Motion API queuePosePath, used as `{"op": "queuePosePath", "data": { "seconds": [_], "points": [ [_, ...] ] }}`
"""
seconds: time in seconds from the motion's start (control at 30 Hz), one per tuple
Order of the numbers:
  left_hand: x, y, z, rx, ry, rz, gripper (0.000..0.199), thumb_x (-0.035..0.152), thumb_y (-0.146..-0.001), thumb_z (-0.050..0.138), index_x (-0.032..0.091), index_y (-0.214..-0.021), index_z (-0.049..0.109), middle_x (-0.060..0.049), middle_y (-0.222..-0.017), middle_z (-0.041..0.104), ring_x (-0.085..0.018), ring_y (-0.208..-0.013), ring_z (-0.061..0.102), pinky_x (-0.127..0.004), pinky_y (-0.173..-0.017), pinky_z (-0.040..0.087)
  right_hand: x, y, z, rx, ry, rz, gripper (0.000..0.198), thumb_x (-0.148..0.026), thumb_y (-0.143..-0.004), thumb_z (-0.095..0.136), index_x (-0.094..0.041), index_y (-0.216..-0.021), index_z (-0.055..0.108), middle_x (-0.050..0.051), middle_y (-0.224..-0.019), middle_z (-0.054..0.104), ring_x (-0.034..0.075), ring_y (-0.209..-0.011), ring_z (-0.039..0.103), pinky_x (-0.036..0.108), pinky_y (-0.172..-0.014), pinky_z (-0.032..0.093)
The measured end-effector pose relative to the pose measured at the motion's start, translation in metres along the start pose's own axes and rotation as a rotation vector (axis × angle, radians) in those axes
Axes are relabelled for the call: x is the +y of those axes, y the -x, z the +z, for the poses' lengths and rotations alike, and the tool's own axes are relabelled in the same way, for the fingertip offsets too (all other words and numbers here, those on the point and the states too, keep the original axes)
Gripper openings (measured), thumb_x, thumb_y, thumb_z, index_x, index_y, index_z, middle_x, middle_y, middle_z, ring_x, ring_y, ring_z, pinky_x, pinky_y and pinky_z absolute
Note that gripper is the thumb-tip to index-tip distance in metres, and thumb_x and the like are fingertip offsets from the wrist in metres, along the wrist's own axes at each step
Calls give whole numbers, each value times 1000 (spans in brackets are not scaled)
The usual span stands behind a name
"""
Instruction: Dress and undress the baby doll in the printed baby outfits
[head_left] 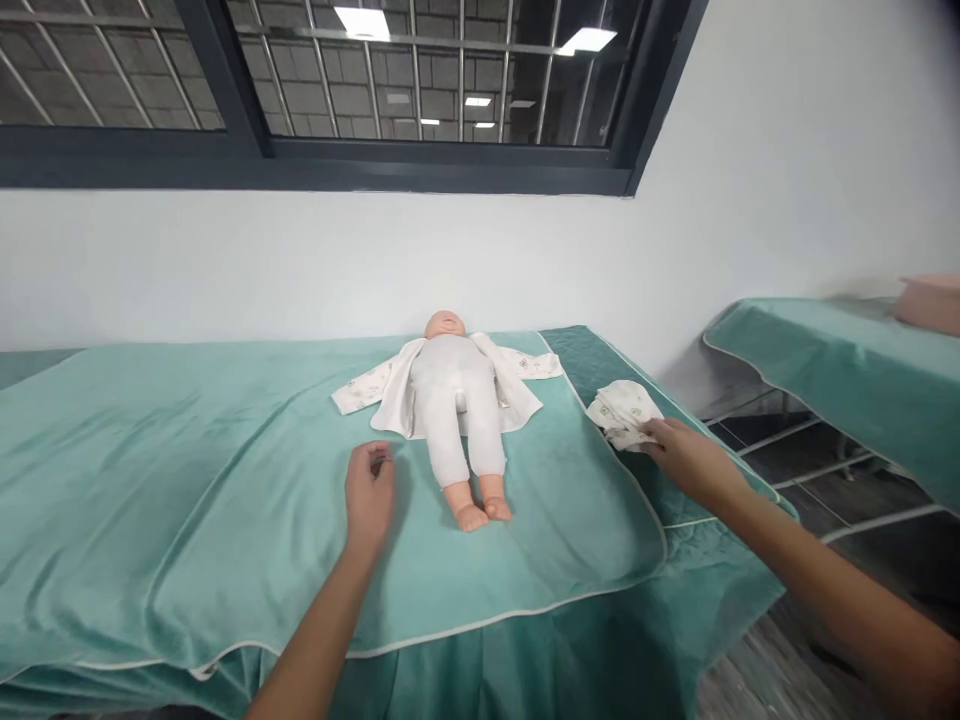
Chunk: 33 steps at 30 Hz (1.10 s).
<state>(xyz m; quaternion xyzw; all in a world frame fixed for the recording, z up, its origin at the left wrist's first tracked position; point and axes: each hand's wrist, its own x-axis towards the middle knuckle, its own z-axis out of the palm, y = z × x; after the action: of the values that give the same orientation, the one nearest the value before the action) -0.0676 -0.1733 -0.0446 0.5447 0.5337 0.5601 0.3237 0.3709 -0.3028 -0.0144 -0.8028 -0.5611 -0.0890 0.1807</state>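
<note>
We are holding a crumpled patterned cloth (624, 410) right of the frame's centre, where it is lying over a darker quilted cover (709, 490). Its longer side is slanting from upper left to lower right, and our right hand (686, 458) is pinching its lower right edge between the fingertips. Our right forearm is entering from the lower right and slanting up and leftward, with the back of the hand facing up.

Near the centre of the frame, a baby doll (454, 375) is lying face up on a green blanket (247, 480). Its long axis is running almost vertically, the head pointing to the top of the frame and the bare feet (474, 515) to the bottom, the feet end leaning slightly right. A white printed top (394, 405) is spreading out beneath it, one sleeve pointing to the lower left, the other to the right.

Our left hand (370, 492) is hovering or resting left of the doll's legs; from this angle we are not managing to tell which. Its fingers are curling loosely, with a gap showing beside the thumb, and they are gripping nothing that we are seeing. Our left forearm is rising from the bottom edge, leaning rightward.
</note>
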Motion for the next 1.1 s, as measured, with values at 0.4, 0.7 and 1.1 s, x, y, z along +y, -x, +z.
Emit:
{"op": "queuePosePath", "data": {
  "seconds": [0.4,0.7,1.1],
  "points": [
    [179,68,4,-621,253,238,57,31,-76,76,31,-131,58,-5,-140,53,-34,-130,48,-46,-106,43,-214,-18,-148,-317,-1332,-83,30,-25,-75,69,-22,-104,70,-1,-73,67,12,-57,57,22,-47,41],
    [239,45,-46,-301,96,552,30,8,-78,63,22,-104,69,-4,-109,63,-26,-110,58,-44,-103,46,-257,-5,-205,-290,-1409,-382,24,-21,-79,65,-19,-103,70,-2,-78,65,10,-61,60,23,-56,48],
    [315,68,-58,-376,-18,597,24,26,-79,69,21,-100,59,-1,-94,65,-18,-90,62,-33,-82,52,-263,-2,-266,-396,-1470,-425,11,-10,-76,64,-14,-85,70,4,-84,70,13,-77,65,25,-72,54]
  ]
}}
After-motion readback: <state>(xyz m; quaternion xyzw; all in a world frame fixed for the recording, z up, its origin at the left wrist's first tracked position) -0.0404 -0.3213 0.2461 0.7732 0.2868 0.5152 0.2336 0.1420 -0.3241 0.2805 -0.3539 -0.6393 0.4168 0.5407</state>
